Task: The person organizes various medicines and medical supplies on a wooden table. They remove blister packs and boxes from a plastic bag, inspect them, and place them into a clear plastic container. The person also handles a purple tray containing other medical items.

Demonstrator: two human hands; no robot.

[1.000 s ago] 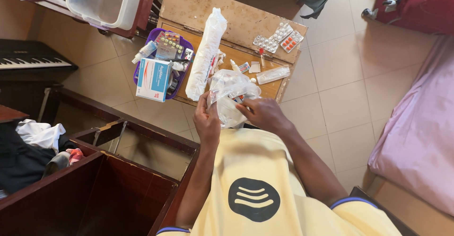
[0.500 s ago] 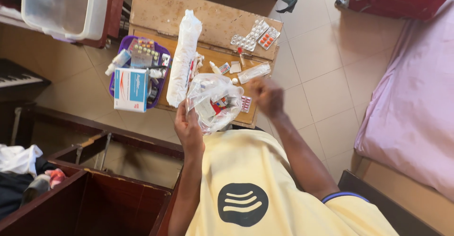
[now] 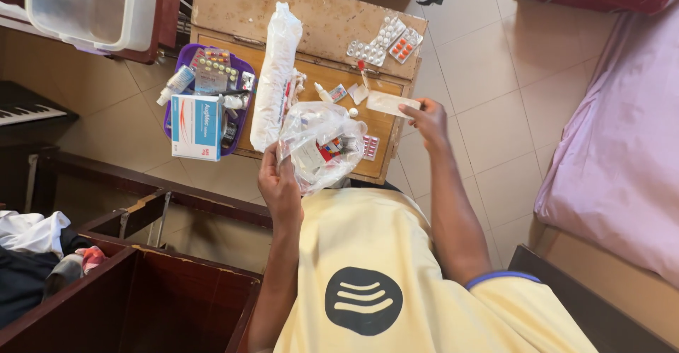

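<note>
Your bag's [image 3: 320, 144] contents a blur, left hand [image 3: 279, 183] clutching it, right hand [image 3: 426, 119] pinching a clear packet [image 3: 385, 103] over the bench [image 3: 332, 24].

**Table layout, top centre of the frame**

On the table [image 3: 318, 24] a long roll [image 3: 275, 77] lies centre, a basket [image 3: 185, 63] with a box [image 3: 195, 126] at its left, blister packs [image 3: 385, 42] upper right, a bag [image 3: 318, 144] at the lower edge.

The clear plastic bag [image 3: 322, 144] blurs its contents into small red and white packets, too small to tell apart. The left hand [image 3: 279, 183] covers the bag's near edge. The clear tub [image 3: 92, 6] runs off the top edge.
</note>
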